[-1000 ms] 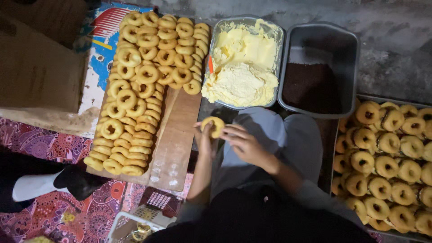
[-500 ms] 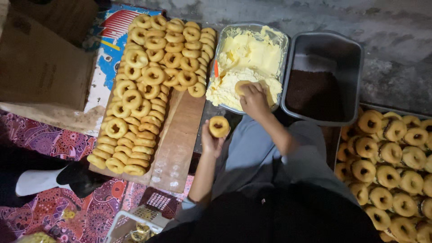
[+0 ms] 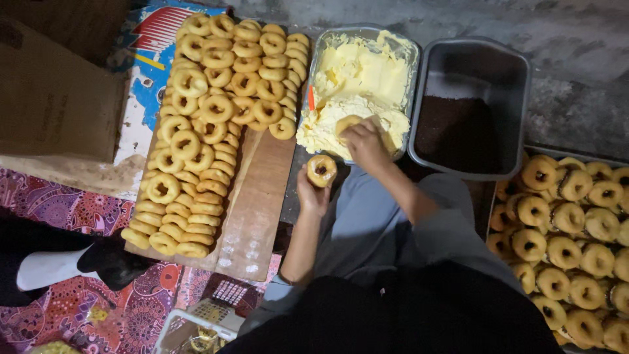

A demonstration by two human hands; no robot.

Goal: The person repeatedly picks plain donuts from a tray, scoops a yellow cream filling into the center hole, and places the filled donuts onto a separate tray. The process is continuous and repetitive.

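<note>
While left hand (image 3: pixel 313 195) grips doughnut (image 3: pixel 322 170) (fingers curled), right hand (image 3: pixel 364 141) half-closed in cream (image 3: pixel 357 78)

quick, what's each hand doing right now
Left hand: shut on a golden ring-shaped doughnut.
Right hand: dipped into pale yellow cream; grip cannot be told.

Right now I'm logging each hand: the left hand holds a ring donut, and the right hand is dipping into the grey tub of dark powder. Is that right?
Not quite. The left hand does hold a ring donut, but the head view shows the right hand in the tray of yellow cream, not in the grey tub of dark powder beside it.
</note>
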